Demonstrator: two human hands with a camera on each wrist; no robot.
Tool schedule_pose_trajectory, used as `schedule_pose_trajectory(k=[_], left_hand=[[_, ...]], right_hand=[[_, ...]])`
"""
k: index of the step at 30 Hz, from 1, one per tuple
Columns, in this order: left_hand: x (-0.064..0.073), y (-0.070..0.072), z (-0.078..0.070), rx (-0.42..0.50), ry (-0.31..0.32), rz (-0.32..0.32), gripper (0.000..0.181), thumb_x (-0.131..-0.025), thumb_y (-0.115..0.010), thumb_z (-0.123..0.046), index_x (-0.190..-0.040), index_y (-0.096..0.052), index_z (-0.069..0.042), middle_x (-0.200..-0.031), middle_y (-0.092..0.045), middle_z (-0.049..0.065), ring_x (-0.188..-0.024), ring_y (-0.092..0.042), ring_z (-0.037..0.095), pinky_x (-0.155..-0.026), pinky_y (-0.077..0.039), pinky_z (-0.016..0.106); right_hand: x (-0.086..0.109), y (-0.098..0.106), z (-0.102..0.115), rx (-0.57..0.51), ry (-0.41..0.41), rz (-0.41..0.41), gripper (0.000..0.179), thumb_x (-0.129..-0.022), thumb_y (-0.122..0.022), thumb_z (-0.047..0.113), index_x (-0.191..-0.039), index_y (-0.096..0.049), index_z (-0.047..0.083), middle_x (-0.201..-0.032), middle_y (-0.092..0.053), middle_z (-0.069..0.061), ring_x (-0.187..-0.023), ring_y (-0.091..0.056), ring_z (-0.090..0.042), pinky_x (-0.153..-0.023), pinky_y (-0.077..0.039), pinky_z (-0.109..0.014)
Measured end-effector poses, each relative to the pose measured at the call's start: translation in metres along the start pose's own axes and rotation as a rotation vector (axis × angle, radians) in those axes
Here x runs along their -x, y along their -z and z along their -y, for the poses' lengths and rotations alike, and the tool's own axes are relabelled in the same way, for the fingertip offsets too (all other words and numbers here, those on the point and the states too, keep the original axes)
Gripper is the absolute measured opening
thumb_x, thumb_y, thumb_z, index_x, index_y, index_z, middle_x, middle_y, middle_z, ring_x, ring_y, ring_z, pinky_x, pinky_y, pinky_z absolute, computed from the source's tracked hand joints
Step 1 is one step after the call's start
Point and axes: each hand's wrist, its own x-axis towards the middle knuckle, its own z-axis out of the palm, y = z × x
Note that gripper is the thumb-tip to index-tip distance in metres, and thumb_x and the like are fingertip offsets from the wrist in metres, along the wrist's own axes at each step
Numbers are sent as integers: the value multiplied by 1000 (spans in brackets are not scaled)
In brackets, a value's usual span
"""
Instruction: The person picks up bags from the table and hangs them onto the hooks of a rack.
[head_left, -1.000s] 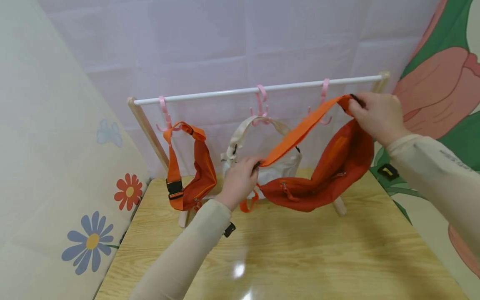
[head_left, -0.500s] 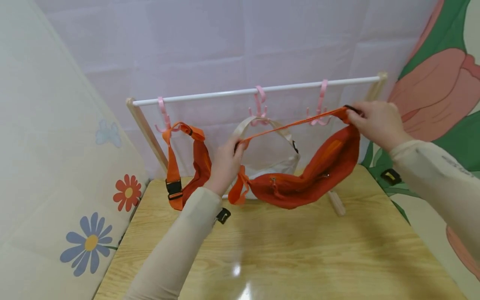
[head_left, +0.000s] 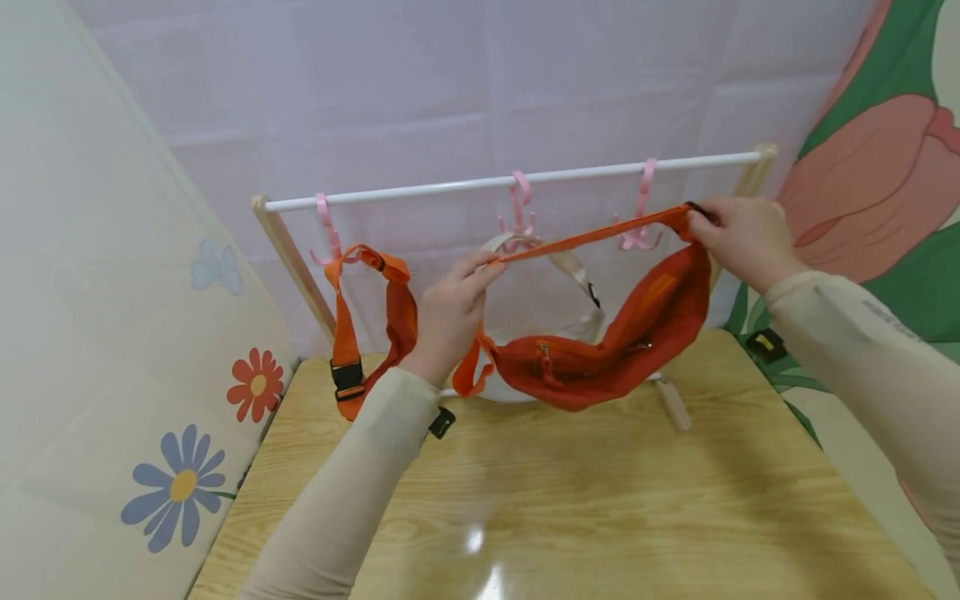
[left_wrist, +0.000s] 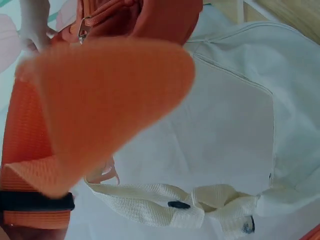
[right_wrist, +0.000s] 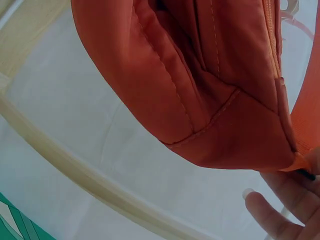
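Observation:
A red-orange waist bag (head_left: 577,371) hangs below both hands in front of the rack, its strap (head_left: 592,237) stretched between them. My left hand (head_left: 448,321) pinches the strap near its left part; a loose strap loop dangles below. My right hand (head_left: 750,237) grips the other end by a black buckle part, right where the strap meets the bag body (right_wrist: 190,100). In the left wrist view, a folded orange strap end (left_wrist: 115,100) fills the foreground, with a black slider (left_wrist: 37,201) on the strap. Behind it hangs a white bag (left_wrist: 295,105).
A white rail (head_left: 450,187) on wooden legs carries pink hooks (head_left: 641,212). Another orange waist bag (head_left: 348,333) hangs at the left, the white bag in the middle. The rack stands on a wooden table (head_left: 585,500) beside printed cloth walls.
My left hand has moved up and left along the strap, pulling it nearly straight. The bag has shifted slightly left, and my right hand has moved a little left.

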Motion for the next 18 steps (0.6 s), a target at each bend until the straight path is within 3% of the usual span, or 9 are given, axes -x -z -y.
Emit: schedule_pose_trajectory(k=[3,7,13,18], left_hand=[[0,-2,-2,-113,7,40,32,-92,-57,5,-118,-71,-6,-119,-67,8,-82,-69,27,-59,-55,37],[-3,-3,-7,-178,72,138,36,-94,-55,2,-127,-65,-6,-128,-63,7,-60,-61,27,-52,-51,37],[-9,-5,-13,-168,180,293,40,-97,-52,-2,-137,-56,-6,-139,-55,5,-69,-63,28,-56,-52,37],[-10,-8,-14,-138,168,303,43,-98,-49,0,-141,-51,-5,-144,-49,5,-64,-58,26,-49,-47,33]], right_hand=[[0,0,-1,7,-4,5,30,-97,-48,19,-75,-63,4,-52,-46,-4,-55,-44,-30,-67,-30,-45],[1,-1,-3,11,-14,27,30,-98,-49,21,-78,-64,4,-52,-45,-3,-57,-44,-31,-67,-30,-46],[4,-3,-5,5,-49,74,30,-99,-47,22,-81,-63,4,-53,-45,-4,-56,-43,-31,-68,-30,-46],[4,-2,-5,-5,-62,56,31,-98,-46,23,-83,-64,3,-52,-46,-5,-57,-44,-32,-69,-31,-49]])
